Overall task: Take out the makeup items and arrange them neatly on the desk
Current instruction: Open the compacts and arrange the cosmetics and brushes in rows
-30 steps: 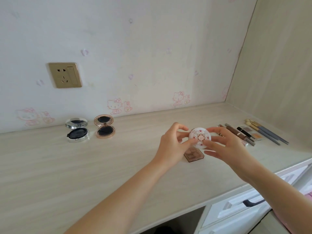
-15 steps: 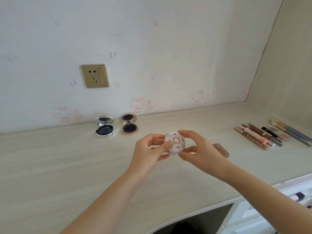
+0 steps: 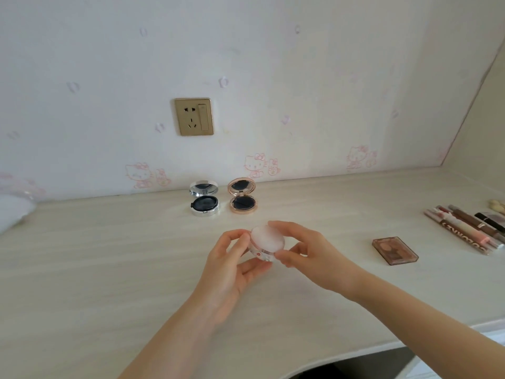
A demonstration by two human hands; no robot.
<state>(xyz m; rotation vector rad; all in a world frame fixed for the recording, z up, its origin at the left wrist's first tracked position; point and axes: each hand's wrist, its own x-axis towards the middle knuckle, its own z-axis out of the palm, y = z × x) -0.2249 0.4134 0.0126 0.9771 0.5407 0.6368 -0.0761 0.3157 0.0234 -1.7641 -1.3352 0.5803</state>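
Note:
Both hands hold a small round white compact (image 3: 266,242) with a pink printed pattern, just above the middle of the desk (image 3: 109,269). My left hand (image 3: 235,266) cups it from below and the left, while my right hand (image 3: 308,250) grips its right rim; its pale pink flat face points up. Behind it, near the wall, a silver compact (image 3: 205,201) and a rose-gold compact (image 3: 242,199) stand open, side by side. A brown eyeshadow palette (image 3: 395,250) lies to the right. A row of pencils and tubes (image 3: 464,228) lies at the far right.
A gold wall socket (image 3: 194,116) sits above the compacts. Something white (image 3: 13,212) lies at the desk's left edge. Brush tips (image 3: 497,205) show at the right border. The desk's front edge curves in at the lower right.
The view has swung left. The two hands carried the round compact left, away from the palette, and tilted it so the patterned side now faces down and away.

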